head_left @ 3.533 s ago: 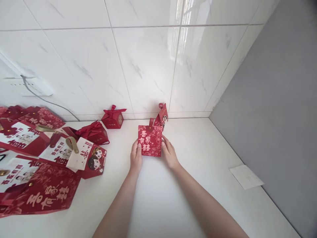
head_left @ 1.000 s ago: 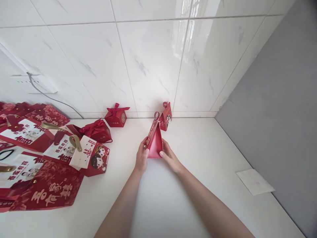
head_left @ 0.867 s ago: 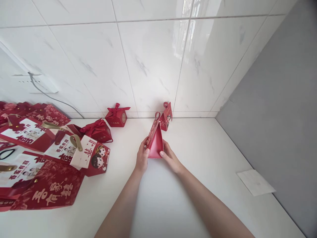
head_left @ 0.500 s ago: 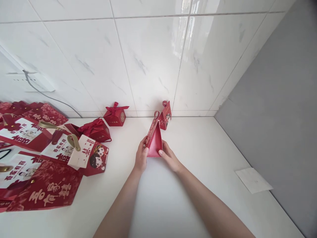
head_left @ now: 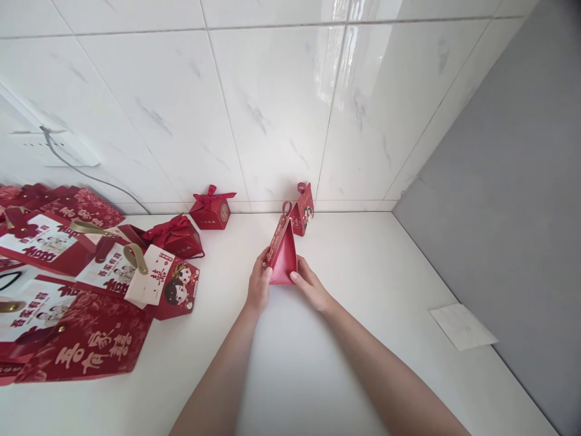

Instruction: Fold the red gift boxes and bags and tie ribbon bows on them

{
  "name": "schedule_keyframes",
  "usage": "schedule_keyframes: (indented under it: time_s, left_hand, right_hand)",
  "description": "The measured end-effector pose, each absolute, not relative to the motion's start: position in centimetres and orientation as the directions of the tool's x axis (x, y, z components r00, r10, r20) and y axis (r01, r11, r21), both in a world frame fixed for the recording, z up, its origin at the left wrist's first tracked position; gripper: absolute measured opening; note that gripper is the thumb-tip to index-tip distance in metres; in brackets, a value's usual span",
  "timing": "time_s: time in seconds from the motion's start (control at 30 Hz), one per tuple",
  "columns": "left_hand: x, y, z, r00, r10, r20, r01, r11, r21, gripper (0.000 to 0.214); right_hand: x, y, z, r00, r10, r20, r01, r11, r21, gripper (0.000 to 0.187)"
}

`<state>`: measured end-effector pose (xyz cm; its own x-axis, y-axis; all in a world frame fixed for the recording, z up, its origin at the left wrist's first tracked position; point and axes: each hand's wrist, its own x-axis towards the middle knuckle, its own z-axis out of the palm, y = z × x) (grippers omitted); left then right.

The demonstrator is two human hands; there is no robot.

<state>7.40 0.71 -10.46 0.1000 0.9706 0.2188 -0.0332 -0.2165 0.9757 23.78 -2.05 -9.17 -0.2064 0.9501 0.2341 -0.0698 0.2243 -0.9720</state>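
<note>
A small red paper gift box point(head_left: 284, 253) with a loop handle stands on the white counter, seen from its triangular end. My left hand point(head_left: 258, 284) grips its left side, fingers closed on the printed face. At the lower right corner my right hand point(head_left: 309, 287) pinches the box. A second small red box point(head_left: 303, 209) with a cartoon couple stands just behind it, against the tiled wall.
Two red ribboned boxes point(head_left: 210, 208) point(head_left: 176, 237) sit to the left. A pile of flat red gift bags and printed cards point(head_left: 68, 284) covers the counter's left part. A white paper slip point(head_left: 462, 326) lies at the right by the grey wall. A cable point(head_left: 91, 177) runs down the tiles.
Since 3.5 s ago the box has turned from showing its flat printed face to showing its triangular end. Over the last second both hands and the box have hardly moved.
</note>
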Motion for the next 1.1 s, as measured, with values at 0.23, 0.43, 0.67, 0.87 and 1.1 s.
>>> schedule_keyframes:
  time_s: [0.23,0.43,0.67,0.87,1.1]
  left_hand:
    - [7.4,0.7,-10.6,0.106,0.968,0.226,-0.039,-0.223,0.974,0.059]
    - [7.2,0.9,-11.0,0.121,0.963,0.242,-0.009,-0.243,0.97,0.058]
    - [7.3,0.7,-10.6,0.122,0.962,0.244,-0.029,-0.242,0.97,0.056]
    - [7.5,0.8,-10.6,0.081,0.985,0.152,-0.208,-0.132,0.969,0.057]
    - [6.6,0.7,-8.3,0.146,0.988,-0.048,-0.683,0.136,0.718,0.074]
  right_hand:
    - [23.7,-2.0,-9.3,-0.208,0.948,0.24,-0.079,0.228,-0.97,0.049]
    - [23.8,-1.9,-9.7,-0.213,0.944,0.253,-0.091,0.238,-0.967,0.049]
    - [23.7,-1.7,-9.9,-0.21,0.941,0.264,-0.096,0.249,-0.964,0.047]
    - [24.0,-1.9,-9.7,-0.237,0.93,0.28,-0.119,0.258,-0.959,0.048]
    - [24.1,-1.9,-10.3,-0.221,0.951,0.214,-0.137,0.187,-0.973,0.057]
